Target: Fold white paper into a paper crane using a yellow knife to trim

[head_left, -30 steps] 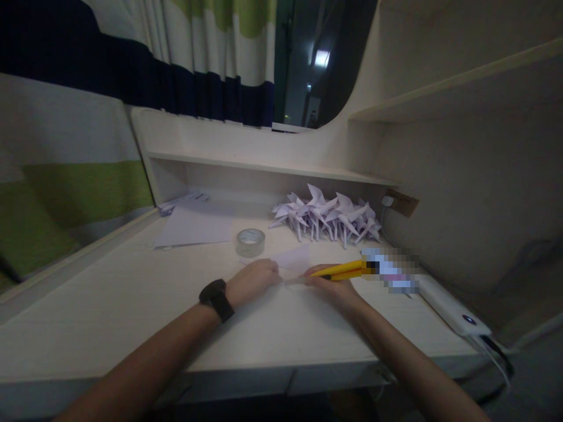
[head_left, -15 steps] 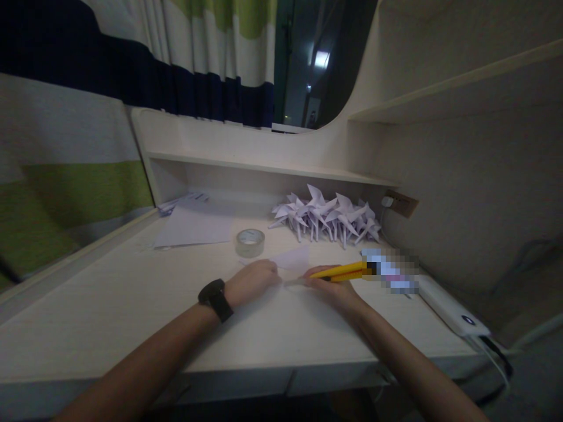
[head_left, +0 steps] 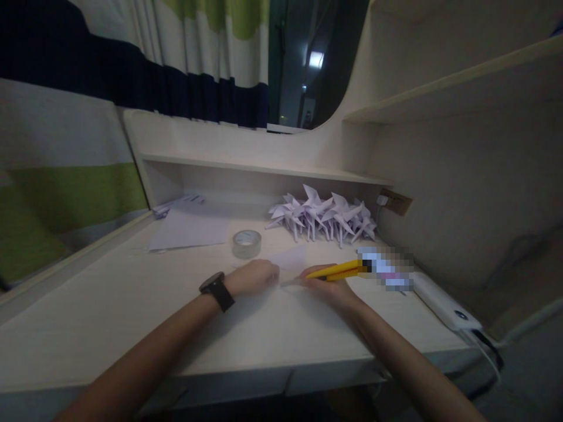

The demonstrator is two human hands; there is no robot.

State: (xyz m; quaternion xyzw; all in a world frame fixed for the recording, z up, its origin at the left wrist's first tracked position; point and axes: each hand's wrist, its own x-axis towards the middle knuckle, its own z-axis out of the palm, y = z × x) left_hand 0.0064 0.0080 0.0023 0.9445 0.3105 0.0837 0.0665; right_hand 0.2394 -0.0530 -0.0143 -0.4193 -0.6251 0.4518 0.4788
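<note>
My right hand (head_left: 328, 288) grips a yellow utility knife (head_left: 336, 270), its body angled back over the hand. The knife's blade (head_left: 290, 283) is out and points left, low over the desk, close to the fingertips of my left hand (head_left: 255, 276). That left hand is closed, fingers curled inward, with a dark watch on its wrist. Whatever is between its fingers is hidden. Just beyond both hands lies a piece of white paper (head_left: 289, 257), partly covered by the left hand. A roll of clear tape (head_left: 246, 244) sits behind my left hand.
Folded white paper pinwheels (head_left: 323, 214) are heaped at the back right. Paper sheets (head_left: 191, 225) are stacked at the back left. Right of my hand lie a blurred-out item (head_left: 385, 269) and a white power strip (head_left: 444, 302) with cables. A shelf (head_left: 264, 167) runs along the back.
The view has shifted slightly, moving the desk things a little left in the picture. My left hand has edged slightly right relative to the tape. The right hand keeps its grip on the utility knife.
</note>
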